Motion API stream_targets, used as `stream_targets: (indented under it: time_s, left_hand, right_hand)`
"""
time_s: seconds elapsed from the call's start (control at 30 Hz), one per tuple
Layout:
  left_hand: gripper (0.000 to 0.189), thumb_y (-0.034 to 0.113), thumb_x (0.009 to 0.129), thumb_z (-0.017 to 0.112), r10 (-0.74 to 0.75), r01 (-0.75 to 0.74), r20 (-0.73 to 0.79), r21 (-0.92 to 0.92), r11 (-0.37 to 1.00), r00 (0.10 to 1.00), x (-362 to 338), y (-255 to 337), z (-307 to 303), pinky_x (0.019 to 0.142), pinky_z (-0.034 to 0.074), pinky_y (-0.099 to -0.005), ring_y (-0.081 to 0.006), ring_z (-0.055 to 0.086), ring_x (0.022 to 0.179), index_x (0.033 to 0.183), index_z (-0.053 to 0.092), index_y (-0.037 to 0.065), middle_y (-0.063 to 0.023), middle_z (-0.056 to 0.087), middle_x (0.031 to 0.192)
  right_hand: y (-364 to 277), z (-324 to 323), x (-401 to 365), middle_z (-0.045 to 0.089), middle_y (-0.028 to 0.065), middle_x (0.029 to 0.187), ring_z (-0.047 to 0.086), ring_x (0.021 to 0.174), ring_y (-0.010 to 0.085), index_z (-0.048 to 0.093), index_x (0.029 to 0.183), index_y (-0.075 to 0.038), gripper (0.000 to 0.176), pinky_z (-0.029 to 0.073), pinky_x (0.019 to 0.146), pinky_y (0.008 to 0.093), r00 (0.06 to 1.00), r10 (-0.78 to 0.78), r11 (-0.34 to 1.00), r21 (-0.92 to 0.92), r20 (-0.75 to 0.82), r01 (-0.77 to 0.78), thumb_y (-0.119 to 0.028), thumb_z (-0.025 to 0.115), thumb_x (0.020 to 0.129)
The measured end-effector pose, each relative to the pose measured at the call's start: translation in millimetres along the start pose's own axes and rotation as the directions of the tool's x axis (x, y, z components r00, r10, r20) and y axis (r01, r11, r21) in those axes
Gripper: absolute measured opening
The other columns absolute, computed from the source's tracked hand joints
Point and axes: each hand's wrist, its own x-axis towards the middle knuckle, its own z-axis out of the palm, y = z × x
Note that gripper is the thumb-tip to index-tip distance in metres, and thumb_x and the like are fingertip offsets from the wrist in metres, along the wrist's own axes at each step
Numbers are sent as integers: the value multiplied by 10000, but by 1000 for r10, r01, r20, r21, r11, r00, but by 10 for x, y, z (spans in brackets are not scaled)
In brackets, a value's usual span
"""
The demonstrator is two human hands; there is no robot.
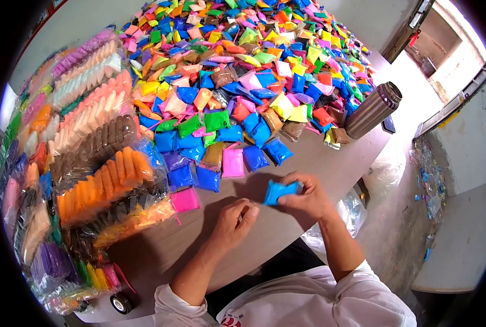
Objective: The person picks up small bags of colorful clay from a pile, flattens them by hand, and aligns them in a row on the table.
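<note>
In the head view my right hand (308,197) pinches a small light-blue packet (279,192) in clear film, held above the table (248,245). My left hand (235,222) is just to the left of it, fingers curled and thumb pressed in. Whatever those fingers hold, if anything, is hidden. Beyond my hands lie loose packets: a pink packet (233,163), a dark-blue packet (255,158) and a magenta packet (185,200) nearer my left wrist.
A huge heap of multicoloured packets (243,71) covers the table's far part. Bagged rows of packets (104,177) are stacked along the left. A steel flask (373,110) stands at the right, and a tape roll (121,303) lies at the front left. Plastic bags (352,215) sit below the right edge.
</note>
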Motion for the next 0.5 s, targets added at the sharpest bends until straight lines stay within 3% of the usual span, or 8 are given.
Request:
stream_targets:
  time_s: [0.03, 0.07, 0.13, 0.23, 0.27, 0.33, 0.43, 0.5]
  left_hand:
    - [368, 345, 974, 550, 28, -29, 27, 24, 999, 999, 14, 40, -33, 620, 438, -306, -152, 549, 696, 868, 608, -2, -62, 583, 800]
    - [377, 362, 965, 564, 53, -55, 54, 45, 997, 997, 17, 62, -47, 619, 427, -311, -150, 530, 699, 860, 603, 3, -60, 571, 801]
    - [385, 378, 960, 565, 74, -79, 76, 68, 994, 994, 26, 53, -44, 620, 421, -314, -149, 520, 704, 856, 601, 9, -58, 560, 792]
    - [407, 409, 964, 551, 68, -77, 89, 101, 992, 994, 25, 65, -50, 627, 422, -318, -151, 517, 712, 862, 606, 19, -54, 559, 788]
    - [421, 424, 973, 535, 40, -48, 79, 111, 993, 996, 23, 67, -53, 633, 429, -319, -154, 524, 716, 871, 613, 24, -52, 568, 791]
    - [442, 443, 980, 517, 23, -26, 41, 64, 998, 999, 31, 82, -23, 640, 437, -315, -149, 531, 716, 891, 613, 21, -51, 578, 794]
    - [478, 475, 989, 492, -13, 13, -7, 23, 1000, 1000, 16, -26, -14, 650, 449, -308, -140, 544, 714, 934, 611, 15, -52, 594, 796]
    - [492, 487, 991, 485, -31, 32, -15, 27, 999, 999, 9, -63, -6, 652, 454, -305, -135, 549, 712, 959, 610, 12, -53, 598, 796]
  right_hand:
    - [-29, 51, -11, 609, -35, 871, 544, 807, 56, 656, 1006, -51, 288, 441, 711, 231, 983, -17, 992, 128, 182, -7, -89, 791, 754]
    - [-43, 85, -5, 609, -35, 871, 544, 807, 56, 656, 1006, -51, 288, 441, 711, 231, 983, -18, 992, 126, 182, -6, -89, 791, 754]
    - [-75, 152, 22, 619, -11, 938, 568, 871, 87, 661, 1035, -47, 262, 467, 771, 256, 912, -12, 994, 106, 410, -35, -85, 755, 793]
    - [-5, 287, 97, 622, -8, 947, 572, 894, 91, 646, 1088, -46, 306, 470, 795, 254, 882, 5, 963, 234, 471, -131, -119, 757, 812]
    - [-22, 324, 87, 622, -8, 947, 572, 894, 91, 646, 1088, -46, 306, 470, 795, 254, 883, 5, 964, 233, 469, -129, -119, 757, 812]
    - [-95, 406, 46, 627, 3, 957, 580, 906, 98, 621, 1152, -54, 360, 482, 785, 257, 923, 130, 805, 505, 363, -312, -169, 753, 836]
    - [104, 516, 16, 636, 11, 945, 591, 863, 100, 595, 1186, -52, 403, 489, 756, 255, 959, 14, 692, 690, 282, -213, -210, 750, 850]
    - [142, 541, -27, 639, 12, 929, 595, 830, 100, 607, 1156, -41, 366, 491, 739, 252, 973, 11, 736, 657, 230, -164, -201, 742, 855]
